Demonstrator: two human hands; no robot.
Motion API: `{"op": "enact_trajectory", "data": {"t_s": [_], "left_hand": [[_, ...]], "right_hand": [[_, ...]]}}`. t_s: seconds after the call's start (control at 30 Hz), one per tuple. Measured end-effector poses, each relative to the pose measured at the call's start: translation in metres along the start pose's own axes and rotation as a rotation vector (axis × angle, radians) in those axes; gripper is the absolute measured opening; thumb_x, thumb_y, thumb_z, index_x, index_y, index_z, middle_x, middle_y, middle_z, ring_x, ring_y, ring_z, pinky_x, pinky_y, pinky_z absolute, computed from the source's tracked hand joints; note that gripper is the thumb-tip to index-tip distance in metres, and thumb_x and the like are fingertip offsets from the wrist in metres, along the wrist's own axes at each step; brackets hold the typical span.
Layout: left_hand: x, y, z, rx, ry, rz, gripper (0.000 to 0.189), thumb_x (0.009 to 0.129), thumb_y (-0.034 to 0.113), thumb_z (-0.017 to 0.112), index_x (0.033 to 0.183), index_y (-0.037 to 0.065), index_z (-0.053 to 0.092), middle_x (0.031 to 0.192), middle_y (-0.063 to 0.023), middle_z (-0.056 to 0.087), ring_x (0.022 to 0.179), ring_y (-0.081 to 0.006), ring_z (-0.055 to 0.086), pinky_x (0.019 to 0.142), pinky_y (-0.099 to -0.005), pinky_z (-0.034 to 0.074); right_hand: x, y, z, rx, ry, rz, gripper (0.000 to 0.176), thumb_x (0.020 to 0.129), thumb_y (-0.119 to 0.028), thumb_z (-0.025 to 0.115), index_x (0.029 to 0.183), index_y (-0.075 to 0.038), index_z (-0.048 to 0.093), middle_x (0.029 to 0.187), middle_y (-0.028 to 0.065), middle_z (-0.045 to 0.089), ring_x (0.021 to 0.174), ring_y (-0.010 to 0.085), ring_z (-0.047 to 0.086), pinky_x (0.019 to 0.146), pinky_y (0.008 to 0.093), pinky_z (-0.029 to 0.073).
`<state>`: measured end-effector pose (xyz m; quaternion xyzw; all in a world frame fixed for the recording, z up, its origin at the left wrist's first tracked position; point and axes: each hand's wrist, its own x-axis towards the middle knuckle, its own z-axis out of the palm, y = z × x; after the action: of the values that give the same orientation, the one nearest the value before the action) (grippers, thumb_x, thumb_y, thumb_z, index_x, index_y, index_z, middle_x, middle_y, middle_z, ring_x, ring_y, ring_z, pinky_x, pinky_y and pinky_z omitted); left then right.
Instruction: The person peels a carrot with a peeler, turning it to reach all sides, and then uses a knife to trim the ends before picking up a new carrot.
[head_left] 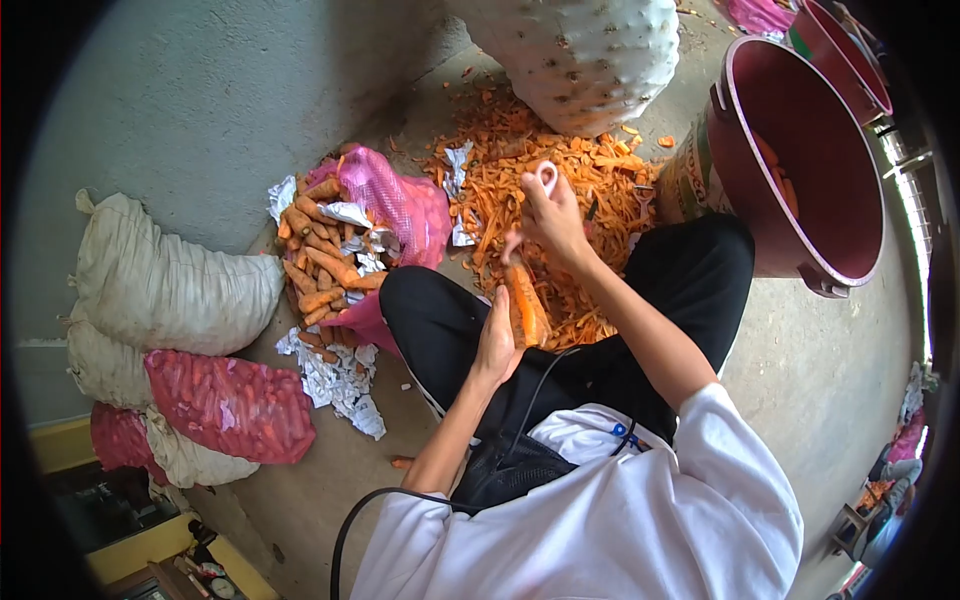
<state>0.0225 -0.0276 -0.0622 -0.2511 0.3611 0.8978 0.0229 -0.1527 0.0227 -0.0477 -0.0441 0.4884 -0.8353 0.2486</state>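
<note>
My left hand (497, 345) is wrapped round the lower end of a partly peeled carrot (524, 305), which points away from me above my crossed legs. Just beyond it, my right hand (553, 215) is closed on a peeler with a pale pink handle (546, 178); the peeler's blade end is blurred near the carrot's far tip. Orange peelings (600, 180) lie in a wide heap on the floor under and beyond both hands.
Unpeeled carrots (322, 265) spill from a pink mesh bag (405, 205) at the left. Full sacks (180, 280) lie farther left. A dark red tub (735, 110) holding carrots stands right. A bulging white sack (590, 60) is beyond the peelings.
</note>
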Motion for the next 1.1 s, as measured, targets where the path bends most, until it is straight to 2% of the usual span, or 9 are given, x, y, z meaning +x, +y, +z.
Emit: {"op": "enact_trajectory", "data": {"t_s": [0.2, 0.4, 0.47, 0.53, 0.6, 0.73, 0.83, 1.07, 1.1], "left_hand": [[0.007, 0.0, -0.002, 0.089, -0.01, -0.026, 0.056, 0.097, 0.051, 0.028, 0.119, 0.002, 0.046, 0.09, -0.0061, 0.057, 0.076, -0.0167, 0.058, 0.063, -0.0314, 0.049], [0.03, 0.022, -0.01, 0.126, 0.036, -0.016, 0.05, 0.096, 0.047, 0.038, 0.121, 0.004, 0.046, 0.095, -0.0061, 0.057, 0.083, -0.017, 0.06, 0.069, -0.0352, 0.051], [0.033, 0.022, -0.011, 0.089, 0.079, -0.02, 0.049, 0.096, 0.045, 0.039, 0.123, 0.005, 0.045, 0.097, -0.0061, 0.057, 0.084, -0.0171, 0.06, 0.069, -0.0359, 0.052], [0.032, 0.025, 0.008, 0.043, 0.14, 0.007, 0.048, 0.097, 0.046, 0.036, 0.124, 0.006, 0.045, 0.098, -0.0055, 0.058, 0.085, -0.0172, 0.06, 0.069, -0.0357, 0.052], [0.033, 0.02, 0.007, 0.007, 0.19, 0.045, 0.048, 0.097, 0.046, 0.035, 0.123, 0.006, 0.046, 0.098, -0.0051, 0.058, 0.085, -0.0173, 0.06, 0.068, -0.0359, 0.052], [0.024, 0.022, -0.005, 0.041, 0.054, 0.062, 0.048, 0.098, 0.045, 0.033, 0.12, 0.005, 0.047, 0.093, -0.0066, 0.057, 0.081, -0.0173, 0.059, 0.066, -0.0351, 0.051], [0.02, 0.024, -0.001, -0.029, 0.071, 0.039, 0.044, 0.098, 0.044, 0.033, 0.115, 0.006, 0.049, 0.09, -0.0059, 0.057, 0.08, -0.0171, 0.058, 0.065, -0.0347, 0.05], [0.011, 0.037, 0.048, -0.146, 0.176, -0.029, 0.035, 0.099, 0.041, 0.031, 0.108, 0.014, 0.051, 0.085, -0.0019, 0.057, 0.078, -0.0158, 0.057, 0.069, -0.0366, 0.047], [0.013, 0.033, 0.044, -0.19, 0.158, -0.024, 0.035, 0.099, 0.041, 0.032, 0.089, 0.015, 0.052, 0.081, -0.0004, 0.057, 0.078, -0.0158, 0.056, 0.073, -0.0347, 0.046]], "right_hand": [[0.148, 0.066, -0.056, -0.664, 0.451, -0.296, 0.027, 0.091, -0.022, 0.05, 0.102, -0.002, 0.037, 0.077, 0.0126, 0.054, 0.055, 0.0183, 0.06, 0.044, 0.0296, 0.05], [0.068, -0.024, -0.03, -0.173, 0.084, -0.1, 0.029, 0.088, -0.022, 0.059, 0.098, -0.006, 0.039, 0.074, 0.0042, 0.052, 0.057, 0.0096, 0.059, 0.043, 0.0228, 0.046], [0.023, -0.043, -0.022, -0.621, -0.102, 0.086, 0.043, 0.088, -0.034, 0.061, 0.104, -0.002, 0.038, 0.083, 0.0084, 0.054, 0.067, 0.018, 0.062, 0.059, 0.029, 0.054], [-0.005, 0.026, -0.035, -0.925, -0.215, -0.422, 0.053, 0.085, -0.04, 0.063, 0.107, 0.001, 0.037, 0.094, 0.0148, 0.056, 0.085, 0.0259, 0.061, 0.08, 0.0357, 0.051], [-0.035, 0.006, -0.024, -1.033, -0.402, -0.056, 0.056, 0.086, -0.04, 0.063, 0.109, 0.004, 0.036, 0.099, 0.02, 0.056, 0.096, 0.0289, 0.057, 0.091, 0.039, 0.044], [0.003, -0.021, -0.059, -1.023, 0.031, -0.02, 0.036, 0.09, -0.026, 0.057, 0.099, 0.001, 0.035, 0.08, 0.0203, 0.057, 0.072, 0.026, 0.061, 0.062, 0.0348, 0.049], [0.005, -0.033, -0.063, -0.715, 0.11, -0.401, 0.025, 0.094, -0.023, 0.051, 0.098, -0.005, 0.036, 0.07, 0.0058, 0.051, 0.054, 0.0147, 0.052, 0.049, 0.0311, 0.046], [-0.078, -0.081, 0.02, 0.196, -0.05, 0.02, 0.025, 0.094, -0.032, 0.052, 0.089, -0.012, 0.037, 0.056, -0.0038, 0.037, 0.041, 0.0048, 0.033, 0.038, 0.0216, 0.039], [-0.081, -0.077, 0.023, 0.25, -0.039, 0.068, 0.025, 0.094, -0.032, 0.052, 0.089, -0.012, 0.037, 0.055, -0.0039, 0.036, 0.041, 0.0044, 0.032, 0.036, 0.0209, 0.035]]}}
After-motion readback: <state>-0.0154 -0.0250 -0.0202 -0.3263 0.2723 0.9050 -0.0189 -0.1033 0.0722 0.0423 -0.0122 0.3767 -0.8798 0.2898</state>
